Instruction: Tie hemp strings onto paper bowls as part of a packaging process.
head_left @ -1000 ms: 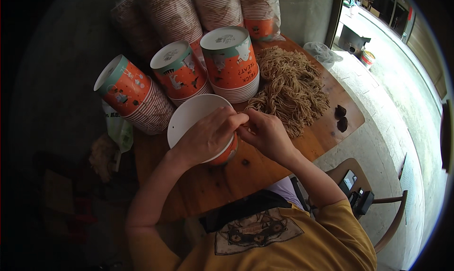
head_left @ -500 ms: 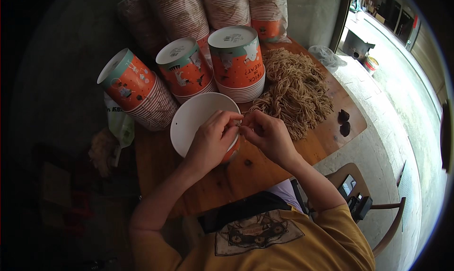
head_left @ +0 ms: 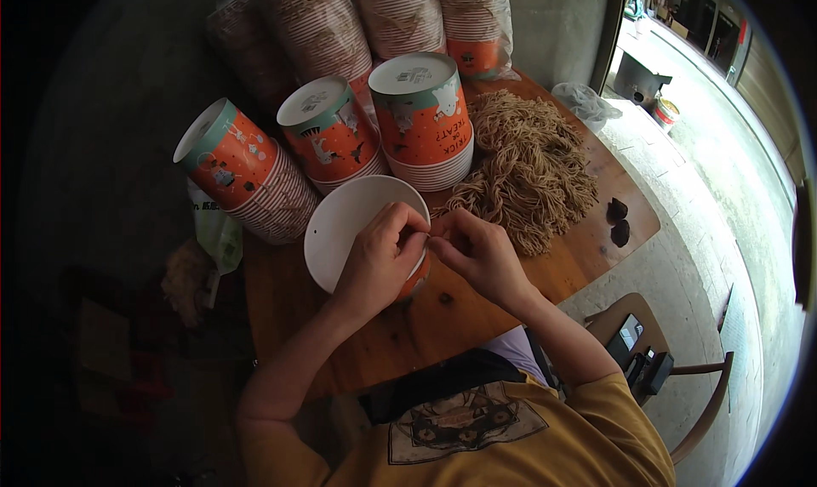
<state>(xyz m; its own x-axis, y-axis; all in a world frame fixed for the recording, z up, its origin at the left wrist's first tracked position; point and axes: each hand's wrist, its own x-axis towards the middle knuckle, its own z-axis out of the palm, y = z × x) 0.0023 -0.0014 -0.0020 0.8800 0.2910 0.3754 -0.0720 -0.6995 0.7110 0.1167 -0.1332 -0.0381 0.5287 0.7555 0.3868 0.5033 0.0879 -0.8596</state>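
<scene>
An open paper bucket [head_left: 334, 232], white inside with an orange printed outside, stands in front of me on the wooden table. A small dark hole shows in its wall near the left rim. My left hand [head_left: 387, 249] reaches across the bucket to the right side of its rim, thumb and fingers pinched together. My right hand [head_left: 477, 249] meets it there from the right, also in a pinch. Something thin and pale shows between the fingertips, too small to name. Just beyond my right hand lies a heap of tan cords [head_left: 532, 172].
Upside-down bucket stacks [head_left: 421, 121] stand behind the open bucket, the leftmost one tilted. Plastic-wrapped stacks [head_left: 315, 28] rise at the back. Sunglasses [head_left: 619, 222] lie near the right table edge [head_left: 642, 232]. A phone [head_left: 630, 330] rests on a chair to the right.
The whole view has shifted slightly. Both hands stay together at the bucket's rim, with small finger movements; the bucket keeps its place on the table.
</scene>
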